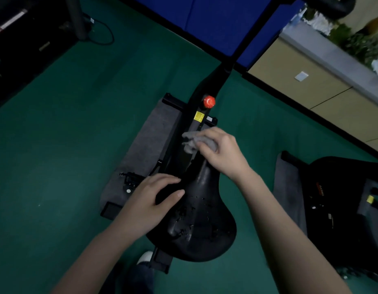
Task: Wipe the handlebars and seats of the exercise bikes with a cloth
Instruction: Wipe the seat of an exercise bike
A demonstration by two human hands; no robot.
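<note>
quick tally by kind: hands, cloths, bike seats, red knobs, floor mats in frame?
Hands: 2 (left hand, right hand)
Cloths: 1 (grey cloth)
Bike seats: 1 (black seat)
Red knobs: 1 (red knob)
Floor mats: 2 (mat under the near bike, mat at right)
Total: 7

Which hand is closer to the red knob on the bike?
Right. The right hand, holding the grey cloth at the seat's narrow tip, sits just below the red knob. The left hand grips the seat's side, farther down.
</note>
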